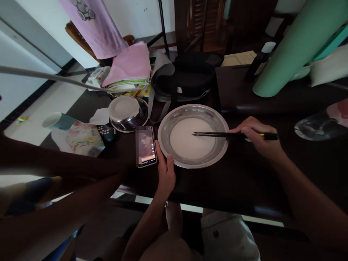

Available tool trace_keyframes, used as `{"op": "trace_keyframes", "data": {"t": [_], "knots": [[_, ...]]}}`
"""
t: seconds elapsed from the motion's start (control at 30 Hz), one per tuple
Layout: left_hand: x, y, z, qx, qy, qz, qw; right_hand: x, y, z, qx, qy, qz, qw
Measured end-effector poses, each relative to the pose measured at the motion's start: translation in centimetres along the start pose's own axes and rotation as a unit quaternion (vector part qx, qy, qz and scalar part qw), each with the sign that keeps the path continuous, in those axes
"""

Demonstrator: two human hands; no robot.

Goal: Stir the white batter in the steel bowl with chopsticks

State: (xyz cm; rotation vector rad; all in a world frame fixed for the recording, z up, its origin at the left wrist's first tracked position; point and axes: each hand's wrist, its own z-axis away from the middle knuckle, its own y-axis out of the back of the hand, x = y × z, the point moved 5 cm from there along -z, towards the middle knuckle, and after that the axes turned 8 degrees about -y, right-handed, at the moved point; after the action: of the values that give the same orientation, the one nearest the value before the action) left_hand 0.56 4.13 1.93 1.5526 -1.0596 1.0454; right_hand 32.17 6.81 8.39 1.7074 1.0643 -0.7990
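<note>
A wide metal bowl (220,145) stands on the dark table, with a milky white liquid (190,141) in its bottom. My left hand (166,174) grips the bowl's near-left rim, thumb on top and fingers along the outside. From the right, my right hand (257,136) holds a pair of black chopsticks (217,134) almost level. Their tips reach over the middle of the bowl, at or just above the liquid; I cannot tell if they touch it. A lit phone (148,146) lies just left of the bowl and my left hand.
An upturned metal bowl (125,108) sits behind the phone. A black bag (187,76) and pink cloth (130,65) lie at the back. A green cylinder (293,54), a dark bottle (262,59) and a clear plastic container (312,125) are at right. Another person's arm (67,156) reaches in from the left.
</note>
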Motion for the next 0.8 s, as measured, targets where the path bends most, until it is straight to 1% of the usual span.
{"op": "trace_keyframes", "data": {"t": [0.03,0.07,0.1,0.17,0.2,0.23,0.27,0.33,0.37,0.4,0.5,0.53,0.57,0.6,0.67,0.7,0.73,0.8], "knots": [[0.0,0.0,0.0,-0.003,0.002,0.0,1.0,0.1,0.2,0.0,0.013,-0.015,-0.01,1.0],[0.0,0.0,0.0,-0.004,0.003,0.001,1.0,0.2,0.2,0.0,0.011,-0.022,-0.019,1.0],[0.1,0.0,0.0,-0.003,0.002,0.001,1.0,0.1,0.1,0.0,-0.006,-0.016,-0.025,1.0],[0.1,0.0,0.0,-0.002,-0.001,-0.003,1.0,-0.3,-0.6,0.1,-0.059,0.02,-0.019,0.998],[0.2,0.0,0.0,-0.001,-0.003,-0.005,1.0,-0.4,-0.8,0.1,-0.076,0.037,-0.006,0.996],[0.2,0.0,0.0,-0.002,-0.005,-0.008,1.0,-0.4,-0.8,0.1,-0.075,0.046,0.005,0.996],[0.2,0.0,0.0,-0.003,-0.005,-0.011,1.0,-0.4,-0.6,0.1,-0.058,0.045,0.012,0.997],[0.2,0.0,0.0,-0.008,-0.003,-0.013,1.0,-0.1,0.0,0.1,-0.01,0.023,0.004,1.0],[0.2,0.0,0.0,-0.01,-0.002,-0.012,1.0,0.0,0.1,0.1,0.003,0.013,-0.007,1.0],[0.2,0.0,0.0,-0.01,-0.002,-0.012,1.0,0.0,0.1,0.1,0.0,0.009,-0.017,1.0],[0.2,0.0,0.0,-0.007,-0.002,-0.009,1.0,-0.4,-0.8,0.1,-0.068,0.034,-0.011,0.997],[0.2,0.0,0.0,-0.005,-0.002,-0.007,1.0,-0.5,-1.0,0.2,-0.08,0.043,0.002,0.996],[0.2,0.0,0.0,-0.004,-0.001,-0.005,1.0,-0.5,-1.0,0.1,-0.075,0.047,0.013,0.996],[0.2,0.0,0.0,-0.004,0.0,-0.004,1.0,-0.5,-0.8,0.1,-0.055,0.041,0.017,0.998],[0.2,0.0,0.0,-0.006,0.001,-0.006,1.0,-0.2,-0.1,0.1,-0.001,0.011,0.002,1.0],[0.2,0.0,0.0,-0.007,0.001,-0.009,1.0,-0.1,0.1,0.1,0.013,-0.002,-0.014,1.0],[0.2,0.0,0.0,-0.007,0.0,-0.012,1.0,0.0,0.1,0.1,0.008,-0.009,-0.03,0.999],[0.2,0.0,0.0,-0.004,-0.002,-0.016,1.0,-0.2,-0.5,0.1,-0.039,0.006,-0.039,0.998]]}}
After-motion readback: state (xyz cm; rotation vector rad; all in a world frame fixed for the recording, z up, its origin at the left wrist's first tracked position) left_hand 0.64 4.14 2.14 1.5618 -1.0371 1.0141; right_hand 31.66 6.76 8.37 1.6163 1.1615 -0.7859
